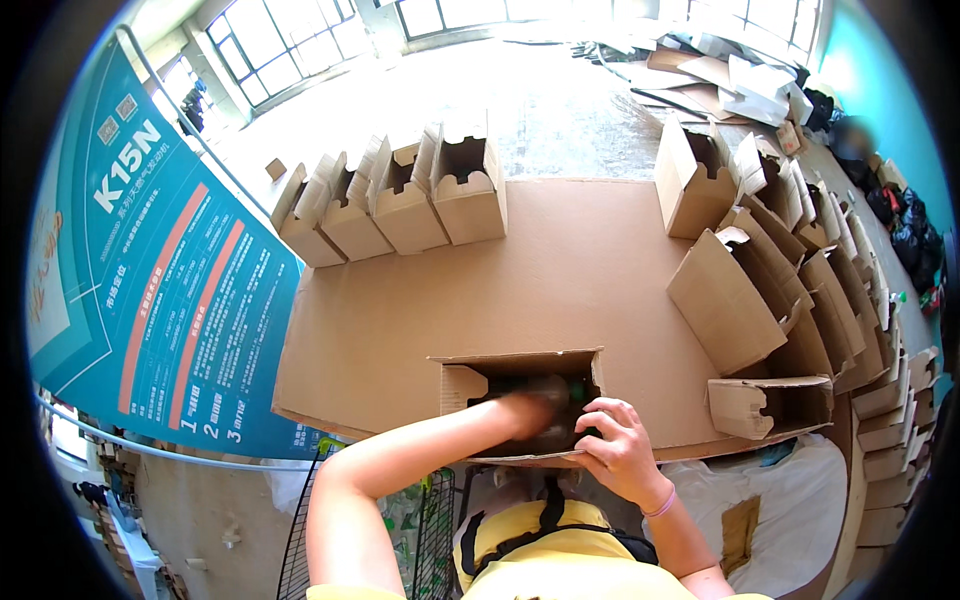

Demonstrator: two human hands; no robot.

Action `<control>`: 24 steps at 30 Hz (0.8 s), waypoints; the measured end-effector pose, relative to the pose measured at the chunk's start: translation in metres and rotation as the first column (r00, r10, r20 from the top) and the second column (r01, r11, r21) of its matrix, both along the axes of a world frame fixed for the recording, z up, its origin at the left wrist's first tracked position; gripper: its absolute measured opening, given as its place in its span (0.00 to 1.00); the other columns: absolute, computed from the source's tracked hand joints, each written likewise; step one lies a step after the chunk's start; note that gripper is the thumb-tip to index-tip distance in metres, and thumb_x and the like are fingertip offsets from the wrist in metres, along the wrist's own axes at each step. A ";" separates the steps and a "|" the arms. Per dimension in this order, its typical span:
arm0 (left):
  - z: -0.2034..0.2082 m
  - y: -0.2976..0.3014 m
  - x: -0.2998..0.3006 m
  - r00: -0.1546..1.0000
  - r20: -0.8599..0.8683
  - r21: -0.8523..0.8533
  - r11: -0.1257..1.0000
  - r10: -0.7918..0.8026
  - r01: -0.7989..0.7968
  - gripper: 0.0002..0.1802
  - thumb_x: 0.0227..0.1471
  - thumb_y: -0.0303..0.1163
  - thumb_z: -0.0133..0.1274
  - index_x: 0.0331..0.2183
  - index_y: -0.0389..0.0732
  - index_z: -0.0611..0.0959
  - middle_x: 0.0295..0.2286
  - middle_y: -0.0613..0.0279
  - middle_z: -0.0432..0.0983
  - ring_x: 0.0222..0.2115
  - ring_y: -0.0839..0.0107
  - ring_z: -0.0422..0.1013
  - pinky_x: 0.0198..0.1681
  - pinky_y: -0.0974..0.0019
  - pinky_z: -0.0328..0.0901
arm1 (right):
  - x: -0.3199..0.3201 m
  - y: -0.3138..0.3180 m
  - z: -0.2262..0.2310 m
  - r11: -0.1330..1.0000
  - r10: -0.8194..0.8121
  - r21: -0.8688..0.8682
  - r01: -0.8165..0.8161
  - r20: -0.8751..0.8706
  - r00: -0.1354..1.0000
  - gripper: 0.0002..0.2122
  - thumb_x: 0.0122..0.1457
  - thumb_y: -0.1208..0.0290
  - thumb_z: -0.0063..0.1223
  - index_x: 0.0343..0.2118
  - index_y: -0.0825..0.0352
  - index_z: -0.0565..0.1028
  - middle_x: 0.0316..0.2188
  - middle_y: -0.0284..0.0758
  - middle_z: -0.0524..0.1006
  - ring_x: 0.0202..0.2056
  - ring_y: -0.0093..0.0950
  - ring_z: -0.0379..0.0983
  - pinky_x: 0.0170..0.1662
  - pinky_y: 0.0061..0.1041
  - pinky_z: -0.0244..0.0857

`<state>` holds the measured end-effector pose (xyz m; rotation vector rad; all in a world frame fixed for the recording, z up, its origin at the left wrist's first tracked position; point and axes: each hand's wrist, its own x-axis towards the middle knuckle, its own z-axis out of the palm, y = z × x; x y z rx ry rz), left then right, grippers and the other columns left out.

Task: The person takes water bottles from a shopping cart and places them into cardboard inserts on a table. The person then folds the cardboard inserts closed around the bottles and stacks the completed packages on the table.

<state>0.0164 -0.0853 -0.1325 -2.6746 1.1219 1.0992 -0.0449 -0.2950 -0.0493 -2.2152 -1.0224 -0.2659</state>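
An open-topped cardboard box (pixel 522 460) stands at the near edge of the table, right in front of me. My left hand (pixel 530 412) reaches down into it and is smeared by motion, so its fingers cannot be made out. Beside that hand, inside the box, something bottle-like and see-through (pixel 550 388) shows, with a bit of green near the right wall. My right hand (pixel 618 445) is at the box's near right corner, its fingers bent over the rim and gripping the cardboard.
Open cardboard boxes (pixel 415 200) line the table's (pixel 480 280) far left edge. More boxes (pixel 730 295) crowd the right side, with one lying box (pixel 770 405) near the right corner. A wire cart (pixel 435 530) with clear bottles stands below left; a blue banner (pixel 170 290) rises at left.
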 end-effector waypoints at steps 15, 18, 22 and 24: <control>0.061 0.105 -0.133 0.524 -0.032 -0.845 0.257 0.851 -0.470 0.25 0.48 0.36 0.65 0.46 0.34 0.80 0.37 0.48 0.79 0.40 0.53 0.76 0.46 0.56 0.70 | -0.011 0.017 -0.044 0.866 -0.303 0.300 0.401 -0.324 0.896 0.14 0.58 0.70 0.57 0.44 0.73 0.77 0.38 0.42 0.82 0.44 0.40 0.79 0.61 0.39 0.60; 0.071 0.101 -0.110 0.328 0.015 -0.884 0.166 0.945 -0.438 0.26 0.47 0.32 0.64 0.48 0.35 0.78 0.40 0.46 0.77 0.43 0.52 0.74 0.48 0.55 0.68 | -0.007 0.029 -0.039 0.801 -0.343 0.325 0.504 -0.441 0.829 0.20 0.56 0.74 0.58 0.51 0.72 0.72 0.46 0.43 0.79 0.48 0.40 0.76 0.60 0.34 0.61; 0.103 0.111 -0.052 0.333 0.361 -0.910 0.407 0.871 -0.079 0.28 0.47 0.35 0.64 0.49 0.36 0.78 0.48 0.49 0.74 0.52 0.52 0.70 0.54 0.57 0.65 | -0.002 0.041 -0.063 0.720 -0.470 0.421 0.551 -0.288 0.834 0.28 0.55 0.77 0.57 0.60 0.71 0.64 0.52 0.44 0.76 0.53 0.36 0.73 0.59 0.31 0.61; 0.114 0.113 -0.029 0.469 0.461 -0.841 0.539 0.753 -0.039 0.31 0.46 0.37 0.65 0.51 0.37 0.76 0.53 0.48 0.70 0.55 0.51 0.67 0.57 0.55 0.64 | -0.005 0.049 -0.070 0.590 -0.441 0.524 0.614 -0.428 0.789 0.26 0.57 0.76 0.56 0.60 0.72 0.65 0.51 0.42 0.76 0.54 0.33 0.71 0.59 0.29 0.60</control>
